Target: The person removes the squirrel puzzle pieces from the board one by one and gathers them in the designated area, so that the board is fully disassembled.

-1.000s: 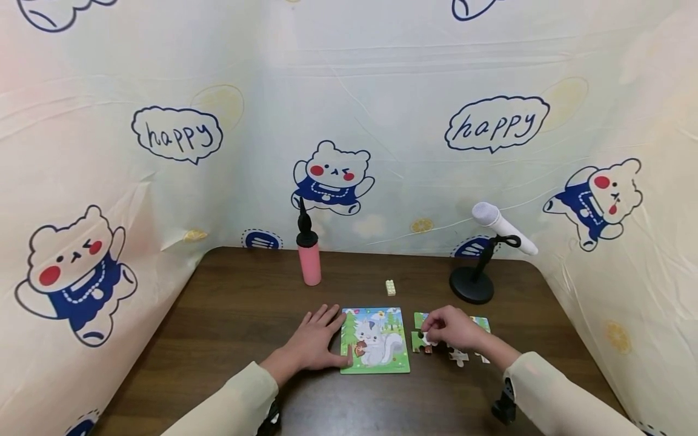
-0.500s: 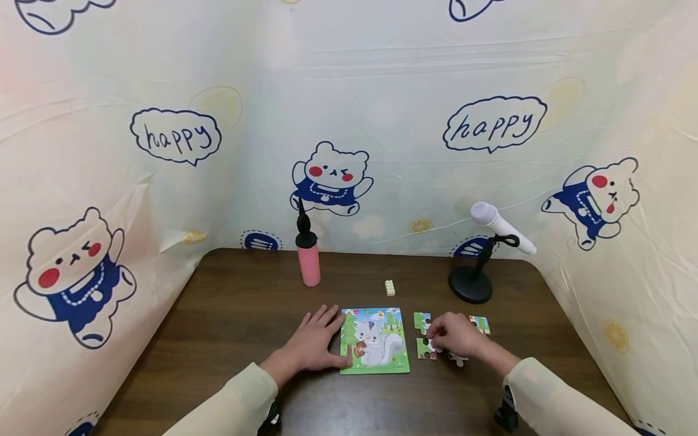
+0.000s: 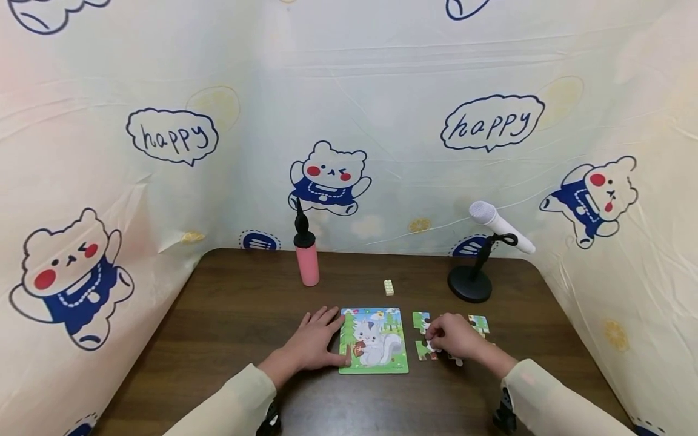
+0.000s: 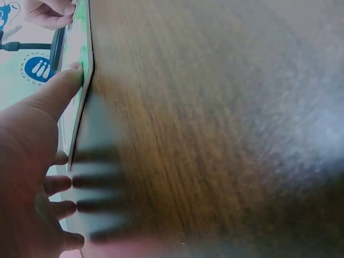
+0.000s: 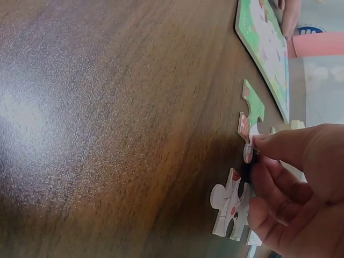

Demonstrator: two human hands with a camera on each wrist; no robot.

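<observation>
My left hand (image 3: pixel 311 342) lies spread on the table with its thumb on the left edge of a squirrel picture puzzle board (image 3: pixel 376 345). In the left wrist view, the thumb (image 4: pixel 67 86) touches the board's rim while the other fingers are spread near its edge. My right hand (image 3: pixel 458 336) pinches a green-and-white jigsaw piece (image 5: pixel 255 105) low at the table, its thumb on the piece's edge and its other fingers curled. Near those fingers lies a pale jigsaw piece (image 5: pixel 228 204). The right hand hides part of the loose pieces.
Green-and-blue jigsaw pieces lie left (image 3: pixel 420 321) and right (image 3: pixel 480 324) behind the right hand. Farther back on the brown table (image 3: pixel 234 321) are a small cream toy brick (image 3: pixel 389 287), a pink pump (image 3: pixel 308 266) with black top, and a white microphone (image 3: pixel 498 224) on a black stand.
The right hand has shifted slightly toward the person and right, sliding the pinched jigsaw piece away from the piece behind it. In the last half second it barely moves. The left hand stays put.
</observation>
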